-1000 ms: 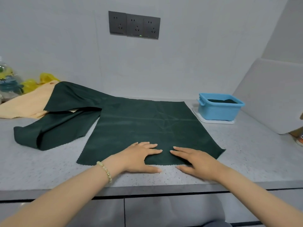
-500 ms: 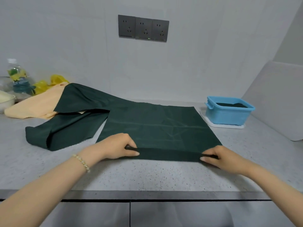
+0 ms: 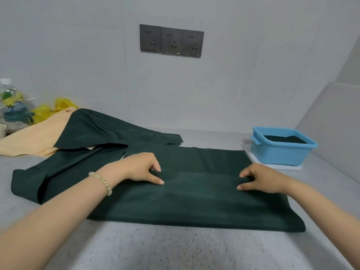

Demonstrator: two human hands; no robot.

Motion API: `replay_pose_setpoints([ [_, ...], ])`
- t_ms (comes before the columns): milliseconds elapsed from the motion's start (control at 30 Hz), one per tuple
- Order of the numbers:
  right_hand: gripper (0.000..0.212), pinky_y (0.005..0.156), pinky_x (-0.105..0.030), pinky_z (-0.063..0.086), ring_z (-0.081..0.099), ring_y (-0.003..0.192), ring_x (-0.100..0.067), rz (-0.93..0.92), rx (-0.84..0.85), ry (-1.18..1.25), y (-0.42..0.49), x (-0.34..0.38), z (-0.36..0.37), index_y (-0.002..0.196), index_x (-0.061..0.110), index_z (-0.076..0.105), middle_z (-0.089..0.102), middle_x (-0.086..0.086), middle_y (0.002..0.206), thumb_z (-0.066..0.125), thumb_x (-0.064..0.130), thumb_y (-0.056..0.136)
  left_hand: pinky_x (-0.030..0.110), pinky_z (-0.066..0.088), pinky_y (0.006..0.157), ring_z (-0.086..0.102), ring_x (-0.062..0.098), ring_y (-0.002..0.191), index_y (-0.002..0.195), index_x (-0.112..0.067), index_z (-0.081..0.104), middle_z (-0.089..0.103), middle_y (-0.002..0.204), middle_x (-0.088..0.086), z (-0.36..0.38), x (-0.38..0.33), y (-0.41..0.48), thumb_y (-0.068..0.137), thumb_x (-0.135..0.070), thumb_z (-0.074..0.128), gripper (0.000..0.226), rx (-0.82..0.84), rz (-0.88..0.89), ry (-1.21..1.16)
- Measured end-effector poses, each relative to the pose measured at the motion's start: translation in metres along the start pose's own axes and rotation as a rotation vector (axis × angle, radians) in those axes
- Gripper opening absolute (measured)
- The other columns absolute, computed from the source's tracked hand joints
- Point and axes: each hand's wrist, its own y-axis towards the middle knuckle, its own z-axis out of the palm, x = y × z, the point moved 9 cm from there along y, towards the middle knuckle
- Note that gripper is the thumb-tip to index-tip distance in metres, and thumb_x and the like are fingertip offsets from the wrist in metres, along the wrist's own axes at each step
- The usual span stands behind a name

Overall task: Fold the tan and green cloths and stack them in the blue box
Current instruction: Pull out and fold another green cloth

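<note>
A dark green cloth (image 3: 194,203) lies on the grey counter, its near part doubled away from me. My left hand (image 3: 140,168) pinches the carried edge at its left end. My right hand (image 3: 259,180) pinches the same edge at its right end. More green cloth (image 3: 64,168) lies rumpled to the left, partly over a tan cloth (image 3: 33,141) at the far left. The blue box (image 3: 280,151) stands at the right on a white lid, with a folded dark cloth (image 3: 284,139) inside it.
A plastic bottle (image 3: 9,98), a yellow bag (image 3: 48,110) and a white bowl (image 3: 2,130) crowd the far left by the wall. A grey board (image 3: 331,129) leans at the right. The counter's front edge is near me.
Both hands took hold of the green cloth's near edge, lifted it and carried it away from me, so the cloth is now doubled over. The camera tilted closer.
</note>
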Motion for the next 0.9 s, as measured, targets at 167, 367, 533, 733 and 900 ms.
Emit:
replay_pose_setpoints([
  [167, 0.020, 0.070, -0.027, 0.046, 0.053, 0.064, -0.011, 0.094, 0.010, -0.020, 0.041, -0.026, 0.011, 0.066, 0.017, 0.063, 0.059, 0.005, 0.067, 0.073, 0.025, 0.082, 0.020, 0.029, 0.052, 0.045, 0.006, 0.066, 0.059, -0.029, 0.052, 0.048, 0.061, -0.013, 0.007, 0.033, 0.033, 0.081, -0.047, 0.068, 0.033, -0.138, -0.093, 0.121],
  [367, 0.013, 0.074, -0.026, 0.048, 0.057, 0.071, -0.010, 0.182, -0.157, 0.129, 0.050, -0.052, 0.013, 0.078, 0.017, 0.065, 0.064, 0.004, 0.075, 0.071, 0.027, 0.083, 0.026, 0.048, 0.071, 0.057, 0.003, 0.075, 0.074, -0.030, 0.066, 0.063, 0.075, -0.014, 0.019, 0.075, 0.032, 0.081, -0.046, 0.069, 0.018, -0.274, -0.220, -0.119],
  [533, 0.013, 0.077, -0.030, 0.051, 0.061, 0.072, -0.012, 0.219, -0.225, 0.165, 0.051, -0.058, 0.013, 0.073, 0.016, 0.067, 0.070, 0.000, 0.076, 0.071, 0.024, 0.083, 0.030, 0.052, 0.077, 0.059, 0.003, 0.074, 0.070, -0.031, 0.066, 0.067, 0.074, -0.013, 0.021, 0.086, 0.029, 0.080, -0.040, 0.072, 0.016, -0.315, -0.236, -0.194],
  [733, 0.015, 0.076, -0.030, 0.051, 0.061, 0.073, -0.013, 0.255, -0.256, 0.145, 0.054, -0.060, 0.013, 0.070, 0.017, 0.066, 0.070, -0.001, 0.077, 0.073, 0.023, 0.082, 0.029, 0.051, 0.074, 0.059, 0.005, 0.075, 0.070, -0.031, 0.063, 0.065, 0.075, -0.012, 0.022, 0.089, 0.031, 0.081, -0.041, 0.071, 0.017, -0.352, -0.269, -0.172],
  [900, 0.013, 0.076, -0.027, 0.048, 0.061, 0.077, -0.015, 0.294, -0.272, 0.106, 0.052, -0.057, 0.013, 0.074, 0.018, 0.064, 0.067, 0.001, 0.079, 0.072, 0.023, 0.082, 0.026, 0.048, 0.075, 0.057, 0.009, 0.082, 0.077, -0.029, 0.060, 0.063, 0.082, -0.014, 0.017, 0.078, 0.028, 0.083, -0.039, 0.069, 0.014, -0.382, -0.290, -0.066],
])
